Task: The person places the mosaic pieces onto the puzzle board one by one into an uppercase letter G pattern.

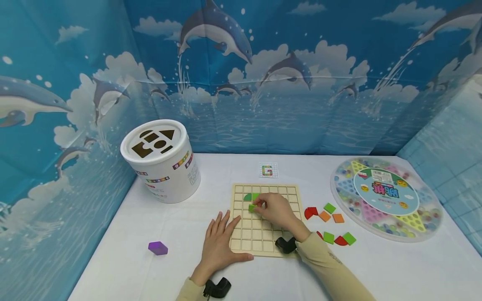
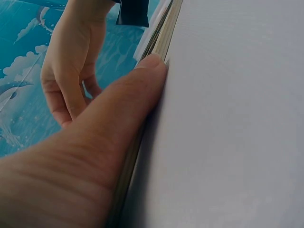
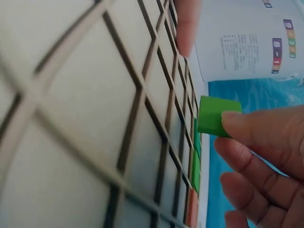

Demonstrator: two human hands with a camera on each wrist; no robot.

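Note:
A wooden grid board [image 1: 244,236] lies on the white table. Over its upper left part, my right hand [image 1: 276,209] pinches a green square tile [image 3: 213,116] between thumb and forefinger, held close above the cells. Just beyond it, a dark green rounded tile [image 1: 247,197] and a light green square [image 1: 255,196] sit in cells of the grid. An orange-red piece [image 3: 192,209] also shows in the board in the right wrist view. My left hand [image 1: 218,246] is spread at the board's left side, its thumb [image 2: 137,83] against the near edge.
Loose red [image 1: 311,212], orange [image 1: 338,218] and green tiles [image 1: 329,208] lie right of the board. Behind it is a small card [image 1: 268,170] with a G-shaped pattern. A white bucket [image 1: 162,167], purple block [image 1: 157,248] and round marble-filled case [image 1: 385,228] stand around.

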